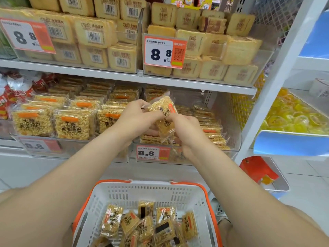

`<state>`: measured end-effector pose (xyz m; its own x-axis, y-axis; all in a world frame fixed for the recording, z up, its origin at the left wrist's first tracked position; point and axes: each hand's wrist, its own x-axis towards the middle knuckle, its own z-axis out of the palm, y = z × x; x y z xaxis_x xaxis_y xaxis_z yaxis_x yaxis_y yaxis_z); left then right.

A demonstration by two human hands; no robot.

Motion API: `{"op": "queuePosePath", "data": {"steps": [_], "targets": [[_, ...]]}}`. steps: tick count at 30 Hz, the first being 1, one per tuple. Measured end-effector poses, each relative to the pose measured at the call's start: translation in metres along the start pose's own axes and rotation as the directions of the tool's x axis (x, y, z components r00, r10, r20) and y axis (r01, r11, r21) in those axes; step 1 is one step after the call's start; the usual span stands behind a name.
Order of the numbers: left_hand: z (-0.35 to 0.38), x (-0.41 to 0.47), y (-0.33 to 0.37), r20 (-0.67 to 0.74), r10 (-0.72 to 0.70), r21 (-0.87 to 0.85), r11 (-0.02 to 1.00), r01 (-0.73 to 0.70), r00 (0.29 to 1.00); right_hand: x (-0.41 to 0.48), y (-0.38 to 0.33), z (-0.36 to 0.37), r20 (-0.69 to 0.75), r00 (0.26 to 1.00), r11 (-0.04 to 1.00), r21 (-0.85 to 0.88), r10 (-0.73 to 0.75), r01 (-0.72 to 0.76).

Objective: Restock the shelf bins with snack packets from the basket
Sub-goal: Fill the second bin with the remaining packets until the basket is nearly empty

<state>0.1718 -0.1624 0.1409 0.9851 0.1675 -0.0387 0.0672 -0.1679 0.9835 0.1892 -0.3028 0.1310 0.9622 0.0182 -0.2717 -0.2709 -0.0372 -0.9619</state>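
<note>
Head view, centre of the frame: our left hand (135, 117) and right hand (186, 126) together grip 1 snack packet (161, 105), fingers curled round it, holding it tilted over the clear shelf bin (227, 111) at centre right. Flat stacks of similar packets (211, 130) partly fill that bin, and an 8.8 price tag (153, 153) hangs on its front. At bottom centre, the white, orange-rimmed basket (151, 187) holds more loose packets (145, 224).

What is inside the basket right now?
The basket holds a loose pile of yellow snack packets lying at mixed angles. Its near end is cut off by the frame, and lower layers are covered.
</note>
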Motion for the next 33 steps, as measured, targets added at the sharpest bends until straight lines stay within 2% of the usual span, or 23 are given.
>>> {"op": "queuePosePath", "data": {"steps": [2, 5, 8, 10, 13, 17, 20, 22, 26, 29, 31, 33], "targets": [[0.002, 0.002, 0.001, 0.009, -0.034, -0.116, 0.993, 0.035, 0.999, 0.005, -0.001, 0.0, -0.015, 1.0, 0.994, 0.106, 0.011, -0.009], [0.001, 0.003, -0.001, 0.012, -0.042, -0.062, 0.997, 0.043, 0.999, 0.01, -0.002, -0.003, -0.031, 0.999, 0.98, 0.195, 0.044, -0.038], [-0.004, 0.003, -0.002, -0.086, 0.015, 0.062, 0.998, -0.01, 0.996, 0.013, 0.0, -0.003, -0.02, 1.0, 0.991, 0.131, -0.002, 0.005], [-0.009, 0.005, -0.002, -0.123, -0.002, 0.047, 0.999, 0.007, 0.992, 0.014, -0.001, -0.003, -0.026, 0.997, 0.993, 0.095, -0.068, 0.07], [-0.015, 0.003, -0.002, -0.05, -0.049, -0.013, 0.999, 0.048, 0.998, 0.018, -0.002, -0.007, -0.024, 0.993, 0.991, 0.06, -0.118, 0.119], [-0.021, 0.004, -0.005, -0.015, -0.006, 0.075, 0.997, 0.008, 1.0, 0.019, 0.003, -0.008, -0.005, 0.991, 0.988, -0.077, -0.135, 0.135], [-0.024, 0.004, -0.006, 0.013, 0.008, 0.091, 0.996, -0.009, 1.0, 0.022, 0.004, -0.008, -0.017, 0.984, 0.978, -0.108, -0.179, 0.176], [-0.026, 0.004, -0.008, 0.008, 0.052, 0.164, 0.985, -0.053, 0.999, 0.024, 0.005, -0.008, -0.001, 0.982, 0.973, -0.135, -0.19, 0.188], [-0.032, 0.008, -0.013, -0.115, 0.247, 0.472, 0.866, -0.166, 0.962, 0.037, 0.0, -0.014, 0.017, 0.968, 0.944, -0.218, -0.25, 0.248], [-0.036, 0.01, -0.017, -0.172, 0.39, 0.694, 0.7, -0.17, 0.905, 0.056, -0.001, -0.02, -0.085, 0.935, 0.891, -0.345, -0.343, 0.296], [-0.037, 0.011, -0.02, -0.153, 0.419, 0.786, 0.601, -0.147, 0.895, 0.067, -0.001, -0.018, -0.144, 0.902, 0.823, -0.486, -0.407, 0.294], [-0.039, 0.014, -0.021, -0.154, 0.397, 0.807, 0.579, -0.117, 0.905, 0.077, 0.001, -0.014, -0.16, 0.883, 0.773, -0.568, -0.441, 0.283]]}}
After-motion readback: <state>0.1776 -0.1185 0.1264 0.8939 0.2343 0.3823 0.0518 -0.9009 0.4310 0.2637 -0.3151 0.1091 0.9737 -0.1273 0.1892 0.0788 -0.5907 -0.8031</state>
